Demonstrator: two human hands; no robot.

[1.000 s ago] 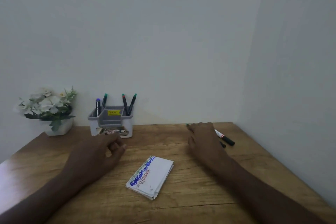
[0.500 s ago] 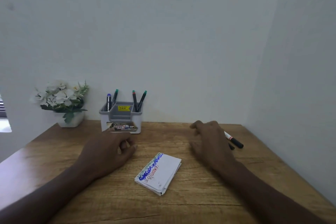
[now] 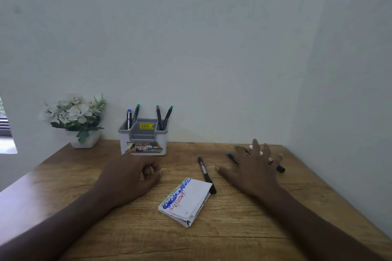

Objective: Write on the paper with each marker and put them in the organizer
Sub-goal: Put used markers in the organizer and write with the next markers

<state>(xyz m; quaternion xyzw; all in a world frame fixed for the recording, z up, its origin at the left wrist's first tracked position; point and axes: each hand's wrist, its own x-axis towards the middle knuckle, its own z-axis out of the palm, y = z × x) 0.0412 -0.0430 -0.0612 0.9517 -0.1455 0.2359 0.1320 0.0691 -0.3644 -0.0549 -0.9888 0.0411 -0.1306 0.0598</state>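
A folded white paper (image 3: 187, 199) with blue, green and red scribbles lies mid-table. A black marker (image 3: 206, 175) with a dark green cap lies loose just right of the paper's far corner. My right hand (image 3: 254, 170) hovers flat with fingers spread over more markers: a blue-tipped one (image 3: 231, 157) and a black-capped one (image 3: 280, 168) stick out from under it. My left hand (image 3: 132, 176) rests on the table with fingers curled, holding nothing I can see. The grey-and-white organizer (image 3: 144, 141) at the back wall holds several upright markers.
A white pot of artificial flowers (image 3: 77, 119) stands at the back left. Walls close the table at the back and on the right. The wooden table (image 3: 233, 229) runs toward me, between and in front of my arms.
My right hand has opened and spread its fingers, and the dark-capped marker now lies uncovered to its left. The blue-tipped marker also shows now. My left hand has barely moved.
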